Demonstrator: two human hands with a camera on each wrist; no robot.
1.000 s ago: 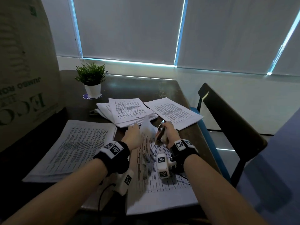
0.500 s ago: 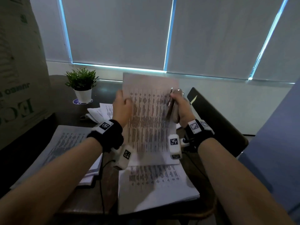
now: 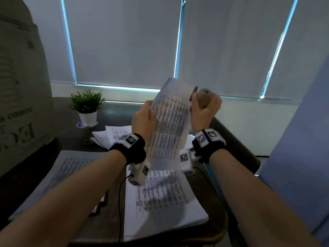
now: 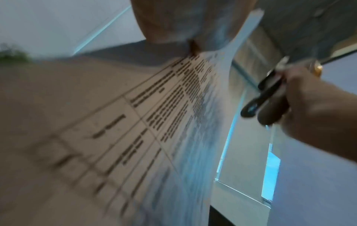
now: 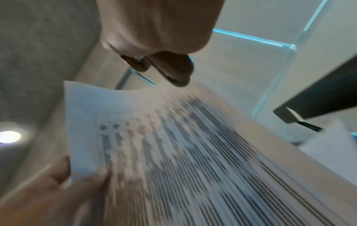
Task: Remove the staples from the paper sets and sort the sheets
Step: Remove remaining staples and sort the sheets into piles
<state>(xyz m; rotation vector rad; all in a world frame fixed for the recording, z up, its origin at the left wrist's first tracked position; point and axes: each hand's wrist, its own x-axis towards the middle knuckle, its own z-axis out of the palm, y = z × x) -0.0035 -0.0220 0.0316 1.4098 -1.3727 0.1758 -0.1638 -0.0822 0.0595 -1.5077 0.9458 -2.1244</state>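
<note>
Left hand pinches the left edge of a printed sheet held up in the air above the table, thumb on the printed face in the right wrist view, while the right hand is curled round a staple remover, its dark tip just beside the sheet's upper right edge. Whether that hand also touches the paper is hard to tell, since both wrist views are smeared by motion. The raised sheet looks like a single loose page, so its staple is probably already out and this page is on its way to a pile. Directly below it lies a thicker set near the table's front edge, likely the rest of the same batch, still to be separated. On the left rests another pile of printed pages, and farther back, near a small potted plant, lies a looser heap of sheets; these suggest sorting is well under way. No staple is visible anywhere, so how many sets remain bound cannot be judged; my guess is the job sits somewhere around its middle.
</note>
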